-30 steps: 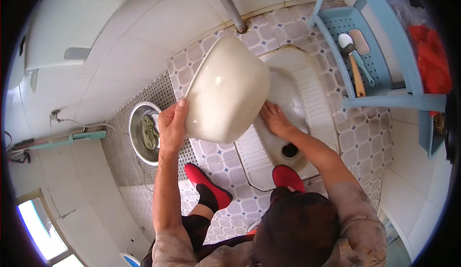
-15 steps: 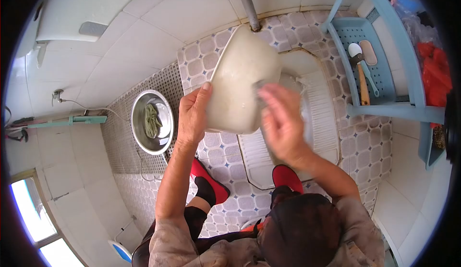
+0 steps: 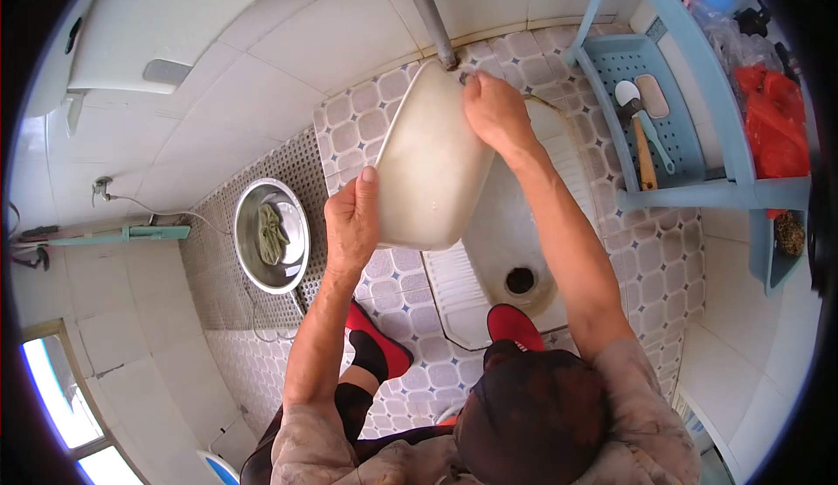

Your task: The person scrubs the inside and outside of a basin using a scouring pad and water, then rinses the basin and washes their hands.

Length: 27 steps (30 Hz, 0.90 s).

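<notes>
A cream-white plastic basin (image 3: 434, 166) is tilted on its side above the floor, its outer surface facing up to me. My left hand (image 3: 353, 221) grips its near left rim, thumb on the outside. At the far right edge of the basin my right hand (image 3: 497, 111) is closed, its fingertips pressing a small dark grey scouring pad (image 3: 465, 78) against the surface. Most of that pad is hidden by the fingers. Below the basin lies a white squat toilet (image 3: 546, 249) with a dark drain hole.
On the left a steel bowl (image 3: 240, 232) holds a wet green cloth (image 3: 271, 234). A grey pipe (image 3: 425, 9) meets the floor behind the basin. At right stands a blue plastic rack (image 3: 729, 192) with brushes and a red bag (image 3: 772, 123). My red shoes (image 3: 515, 326) flank the toilet's near end.
My right hand has moved from the basin's near right side, where it was blurred, up to its far edge. The toilet's drain hole now shows. My left hand keeps its grip.
</notes>
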Each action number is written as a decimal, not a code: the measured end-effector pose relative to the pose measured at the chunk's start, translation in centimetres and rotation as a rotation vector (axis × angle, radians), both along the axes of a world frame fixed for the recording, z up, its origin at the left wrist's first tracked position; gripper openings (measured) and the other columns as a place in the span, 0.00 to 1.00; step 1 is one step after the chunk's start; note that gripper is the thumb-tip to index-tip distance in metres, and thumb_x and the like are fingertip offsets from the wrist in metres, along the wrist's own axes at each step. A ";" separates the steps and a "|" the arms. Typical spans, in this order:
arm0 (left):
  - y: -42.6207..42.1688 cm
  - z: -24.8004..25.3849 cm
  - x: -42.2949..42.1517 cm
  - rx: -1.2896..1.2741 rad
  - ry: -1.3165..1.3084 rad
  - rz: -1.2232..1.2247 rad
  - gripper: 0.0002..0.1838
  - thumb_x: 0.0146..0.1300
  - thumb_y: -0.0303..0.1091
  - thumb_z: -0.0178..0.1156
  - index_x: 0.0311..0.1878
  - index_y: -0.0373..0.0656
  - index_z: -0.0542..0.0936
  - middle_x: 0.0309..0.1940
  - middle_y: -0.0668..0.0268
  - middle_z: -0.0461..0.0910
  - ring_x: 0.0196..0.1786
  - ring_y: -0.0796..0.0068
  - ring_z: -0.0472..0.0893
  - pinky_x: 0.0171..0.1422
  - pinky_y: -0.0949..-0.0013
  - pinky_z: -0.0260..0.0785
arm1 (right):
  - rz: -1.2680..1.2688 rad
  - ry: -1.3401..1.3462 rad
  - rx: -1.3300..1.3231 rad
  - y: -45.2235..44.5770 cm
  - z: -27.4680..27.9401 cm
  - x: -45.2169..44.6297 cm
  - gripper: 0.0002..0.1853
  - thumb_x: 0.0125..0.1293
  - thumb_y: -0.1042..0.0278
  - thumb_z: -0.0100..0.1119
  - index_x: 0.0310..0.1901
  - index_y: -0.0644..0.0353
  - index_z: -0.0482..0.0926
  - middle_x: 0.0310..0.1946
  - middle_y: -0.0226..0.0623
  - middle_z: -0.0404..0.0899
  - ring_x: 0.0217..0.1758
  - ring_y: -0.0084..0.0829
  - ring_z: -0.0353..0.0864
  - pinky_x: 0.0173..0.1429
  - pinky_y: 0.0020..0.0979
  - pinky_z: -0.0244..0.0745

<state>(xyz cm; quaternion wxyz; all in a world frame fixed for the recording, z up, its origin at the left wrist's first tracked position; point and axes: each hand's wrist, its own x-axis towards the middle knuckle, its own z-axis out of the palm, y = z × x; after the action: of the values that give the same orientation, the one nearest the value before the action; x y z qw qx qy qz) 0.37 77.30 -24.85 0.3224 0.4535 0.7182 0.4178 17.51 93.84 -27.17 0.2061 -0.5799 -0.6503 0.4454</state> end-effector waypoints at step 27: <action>0.1 -2.6 -6.9 0.017 -0.231 0.179 0.27 0.72 0.50 0.52 0.47 0.29 0.79 0.37 0.61 0.83 0.36 0.77 0.81 0.41 0.74 0.74 | -0.147 0.257 -0.350 -11.3 -18.0 -3.2 0.18 0.70 0.65 0.38 0.52 0.59 0.78 0.56 0.52 0.76 0.60 0.54 0.72 0.63 0.45 0.65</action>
<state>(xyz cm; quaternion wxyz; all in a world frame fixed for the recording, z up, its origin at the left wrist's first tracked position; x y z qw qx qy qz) -6.49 77.41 -27.46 0.3603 0.3393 0.7104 0.5003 14.34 82.56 -45.18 0.2153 -0.5910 -0.4878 0.6053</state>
